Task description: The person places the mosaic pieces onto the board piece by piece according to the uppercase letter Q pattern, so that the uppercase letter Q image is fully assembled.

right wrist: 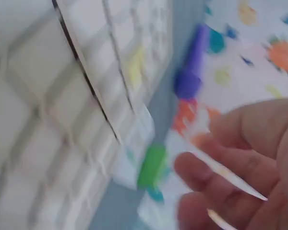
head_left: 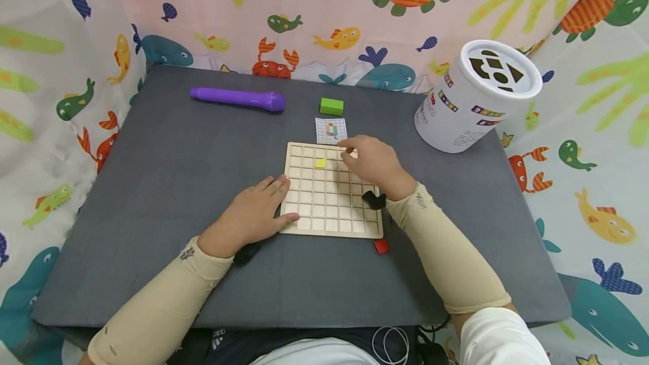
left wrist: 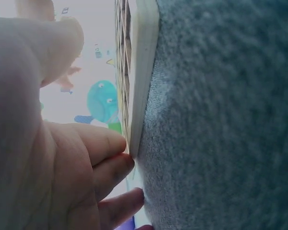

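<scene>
Though grid board (head_left: 318, 210) bears one yellow tile (head_left: 320, 163), pattern card (head_left: 331, 130) implies more remain; left hand (head_left: 252, 210), right hand (head_left: 374, 163) relaxed, apparently empty.

And there's the wooden board (head_left: 318, 197), pale and squarish, lying flat at centre frame, thin raised lines gridding its face! Up near its top edge, left of middle, sits a small yellow piece (head_left: 320, 163), slant-edged. Just above, the gridded card (head_left: 331, 130) shows a coloured pattern.
</scene>
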A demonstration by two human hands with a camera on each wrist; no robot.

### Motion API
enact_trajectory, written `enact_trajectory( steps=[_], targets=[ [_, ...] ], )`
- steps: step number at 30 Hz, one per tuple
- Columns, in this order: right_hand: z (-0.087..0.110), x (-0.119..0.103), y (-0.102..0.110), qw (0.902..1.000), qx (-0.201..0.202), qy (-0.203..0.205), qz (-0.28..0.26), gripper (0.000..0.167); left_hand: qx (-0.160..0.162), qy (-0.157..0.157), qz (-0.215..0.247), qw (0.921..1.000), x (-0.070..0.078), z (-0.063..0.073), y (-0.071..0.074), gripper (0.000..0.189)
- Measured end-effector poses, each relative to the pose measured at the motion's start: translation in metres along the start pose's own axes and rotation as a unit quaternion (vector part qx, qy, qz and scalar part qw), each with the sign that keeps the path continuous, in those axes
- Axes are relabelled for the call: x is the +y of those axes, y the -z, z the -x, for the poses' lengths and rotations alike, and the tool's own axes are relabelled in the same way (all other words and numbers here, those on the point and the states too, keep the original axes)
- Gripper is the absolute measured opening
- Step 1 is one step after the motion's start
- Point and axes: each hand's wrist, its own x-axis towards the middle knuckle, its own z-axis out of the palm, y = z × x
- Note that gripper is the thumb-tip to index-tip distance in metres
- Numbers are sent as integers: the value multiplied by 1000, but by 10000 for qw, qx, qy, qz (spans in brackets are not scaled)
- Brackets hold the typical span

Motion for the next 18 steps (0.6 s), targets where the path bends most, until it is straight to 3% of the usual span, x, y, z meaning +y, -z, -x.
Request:
enact_trajectory(
  steps=[5,10,13,18],
  targets=[
    [26,46,29,9983,106,-513,-240,32,-57,55,-13,10000,0,-1,-1,87],
    [37,89,22,9955,-395,-815,285,29,-130,68,-43,9999,-1,-2,0,88],
    [44,106,11,9938,-587,-708,630,30,-125,33,-61,9999,-1,-3,-1,89],
    [50,118,-2,9941,-165,-402,995,27,-119,16,-71,9999,-1,-5,-5,90]
  ],
)
